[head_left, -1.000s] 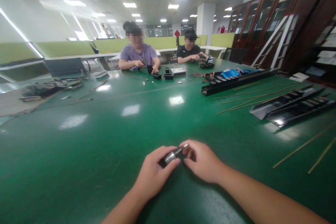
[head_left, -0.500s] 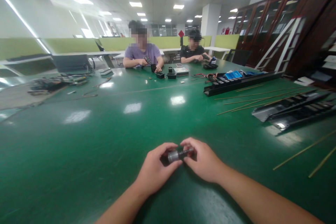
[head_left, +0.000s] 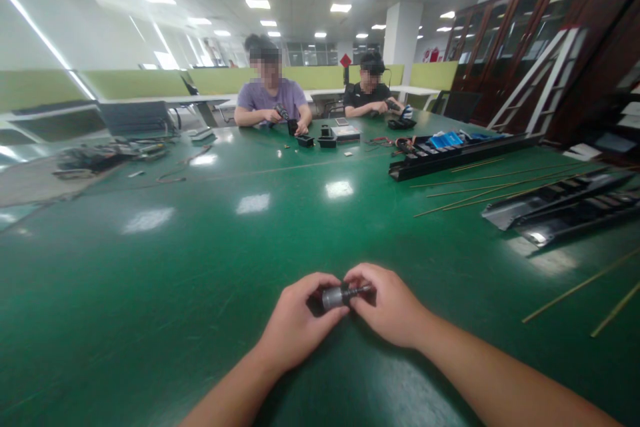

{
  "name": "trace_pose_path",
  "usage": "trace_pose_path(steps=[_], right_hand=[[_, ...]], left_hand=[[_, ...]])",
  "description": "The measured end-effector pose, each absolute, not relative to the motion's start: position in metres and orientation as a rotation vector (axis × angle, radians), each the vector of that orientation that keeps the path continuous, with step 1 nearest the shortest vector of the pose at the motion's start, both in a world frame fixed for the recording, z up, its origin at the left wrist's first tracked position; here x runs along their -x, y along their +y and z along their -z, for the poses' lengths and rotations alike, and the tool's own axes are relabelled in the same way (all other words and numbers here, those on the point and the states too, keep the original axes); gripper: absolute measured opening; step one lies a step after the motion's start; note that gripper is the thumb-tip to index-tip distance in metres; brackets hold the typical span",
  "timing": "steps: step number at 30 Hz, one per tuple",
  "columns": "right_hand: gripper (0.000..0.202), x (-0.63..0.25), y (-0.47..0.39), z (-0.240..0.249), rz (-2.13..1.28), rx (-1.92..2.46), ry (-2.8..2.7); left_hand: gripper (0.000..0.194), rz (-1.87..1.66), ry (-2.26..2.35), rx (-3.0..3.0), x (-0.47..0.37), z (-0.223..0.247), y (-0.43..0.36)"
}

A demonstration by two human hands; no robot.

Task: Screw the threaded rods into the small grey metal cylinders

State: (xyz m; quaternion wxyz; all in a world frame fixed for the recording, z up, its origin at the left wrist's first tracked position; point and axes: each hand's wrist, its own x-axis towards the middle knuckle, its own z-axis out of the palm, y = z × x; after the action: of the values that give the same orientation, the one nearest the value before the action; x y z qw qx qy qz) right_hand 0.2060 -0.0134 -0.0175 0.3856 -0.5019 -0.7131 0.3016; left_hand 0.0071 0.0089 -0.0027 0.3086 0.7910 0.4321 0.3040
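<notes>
Low in the head view, my left hand [head_left: 299,320] curls round the wide grey body of a metal cylinder with a thin shaft [head_left: 332,298]. A black ring sits at the cylinder's right end, and the shaft points right into my right hand [head_left: 387,303]. My right thumb and fingers close about the ring and shaft, so the shaft's tip is partly covered. The cylinder lies nearly level, just above the green tabletop [head_left: 225,280]. Part of its left end is hidden in my left palm.
Thin rods [head_left: 575,287] and black metal channels [head_left: 565,213] lie to the right. Another long channel [head_left: 460,159] holds blue packets. Across the table, two people [head_left: 273,100] handle tools near black boxes [head_left: 327,141]. Loose parts [head_left: 107,157] are heaped at far left.
The cylinder has shifted slightly right, and its black ring shows more plainly between my hands. Both hands keep nearly the same place and grip.
</notes>
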Motion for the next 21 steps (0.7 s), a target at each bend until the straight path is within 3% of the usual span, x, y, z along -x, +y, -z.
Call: trace_pose_path(steps=[21], right_hand=[[0.014, -0.206, -0.0134, 0.0141, -0.75, 1.265, -1.864]], left_hand=[[0.02, -0.829, 1.177, -2.13, -0.0089, -0.0013, 0.0075]])
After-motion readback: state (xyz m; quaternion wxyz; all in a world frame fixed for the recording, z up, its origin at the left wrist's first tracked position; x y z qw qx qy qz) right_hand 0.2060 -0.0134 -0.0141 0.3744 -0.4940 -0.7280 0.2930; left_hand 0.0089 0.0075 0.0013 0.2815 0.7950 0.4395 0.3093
